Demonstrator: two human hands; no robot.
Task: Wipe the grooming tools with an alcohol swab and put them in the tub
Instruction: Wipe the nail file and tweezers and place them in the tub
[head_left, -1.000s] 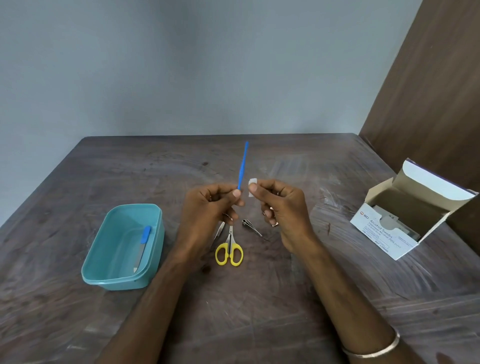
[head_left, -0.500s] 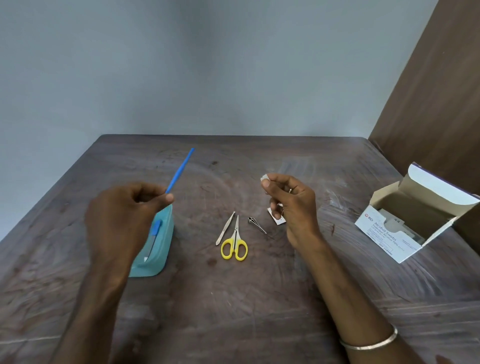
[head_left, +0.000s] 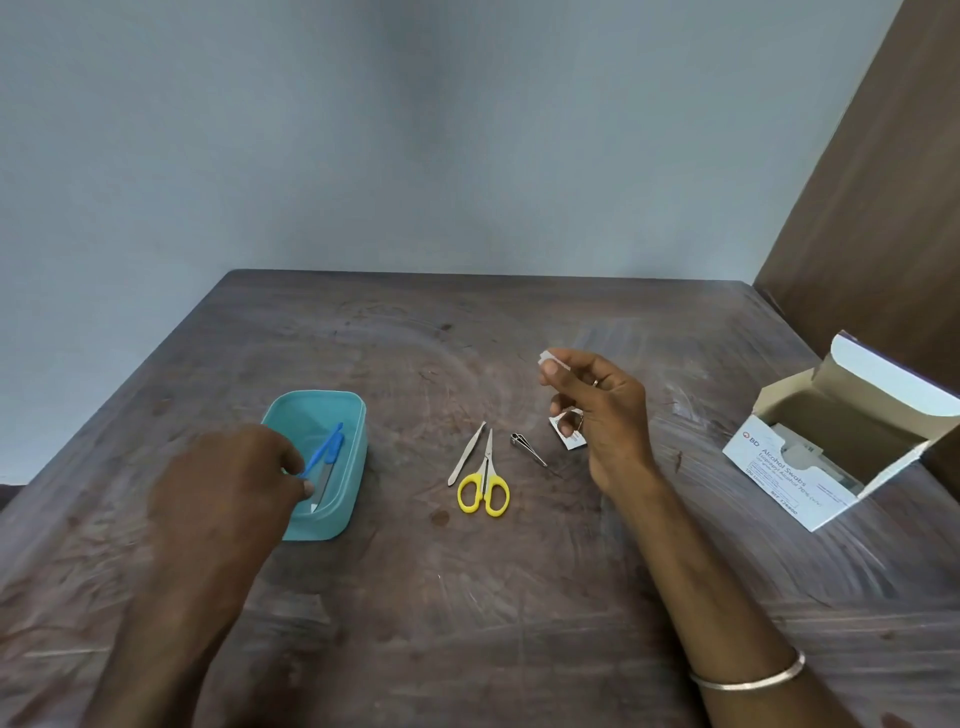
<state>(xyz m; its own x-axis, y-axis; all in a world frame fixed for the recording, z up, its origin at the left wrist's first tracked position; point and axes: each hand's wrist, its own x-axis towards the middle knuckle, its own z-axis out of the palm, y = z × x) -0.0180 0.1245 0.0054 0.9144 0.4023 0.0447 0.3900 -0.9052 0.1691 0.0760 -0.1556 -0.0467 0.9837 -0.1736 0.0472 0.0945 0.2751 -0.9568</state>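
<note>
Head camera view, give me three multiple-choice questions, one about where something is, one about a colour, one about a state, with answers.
1. Where is the thin blue tool?
A. In the teal tub
B. In the box
C. By the scissors

2. What colour are the scissors' handles?
A. Red
B. Yellow
C. Black

3. What is the right hand doing?
A. Lying flat
B. Gripping scissors
C. Pinching a white swab

Answers: 1 A, it slants inside the tub at the left hand's fingertips; 2 B, yellow loops; 3 C, swab between thumb and fingertip.

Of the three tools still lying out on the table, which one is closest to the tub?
The flat metal nail file, lying just left of the yellow-handled scissors; the small clipper lies farther right, away from the tub.
</note>
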